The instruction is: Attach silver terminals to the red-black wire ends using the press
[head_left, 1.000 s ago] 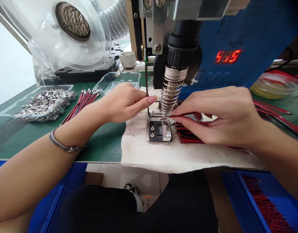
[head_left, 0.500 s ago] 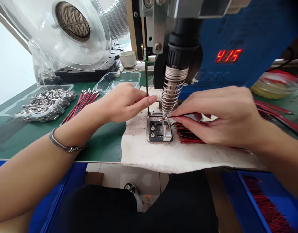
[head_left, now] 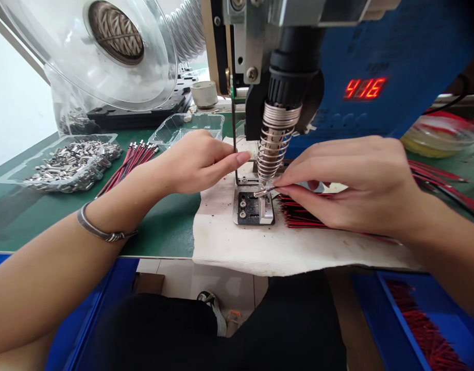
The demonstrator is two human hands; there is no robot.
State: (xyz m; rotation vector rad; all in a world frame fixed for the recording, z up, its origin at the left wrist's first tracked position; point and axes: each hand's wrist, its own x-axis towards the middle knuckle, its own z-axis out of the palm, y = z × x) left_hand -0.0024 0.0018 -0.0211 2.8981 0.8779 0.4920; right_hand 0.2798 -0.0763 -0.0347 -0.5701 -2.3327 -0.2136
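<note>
My right hand (head_left: 353, 180) pinches a thin red-and-black wire (head_left: 276, 188) between thumb and fingertips. A small metal sleeve (head_left: 261, 193) sits at the wire's end, just above the aluminium block (head_left: 265, 211) on the black fixture plate (head_left: 248, 212). Directly over it is the soldering iron (head_left: 273, 139), wrapped in a wire spring; whether its tip touches is hard to see. My left hand (head_left: 204, 162) is closed, thumb against curled fingers, beside the thin upright rod (head_left: 234, 123). Anything inside its fingers is hidden.
A blue machine (head_left: 360, 51) with a red display stands behind. Left are a clear tray of metal sleeves (head_left: 74, 162), wires with metal ends (head_left: 134, 159) and a fume hood (head_left: 67, 51). More wires (head_left: 302, 212) lie on the white cloth (head_left: 237, 247). A blue bin (head_left: 399, 319) holds wires below.
The metal sleeve on the wire has dipped slightly away from the iron, its left end tilting down. My left hand has stayed in place. The display went from 415 to 416.
</note>
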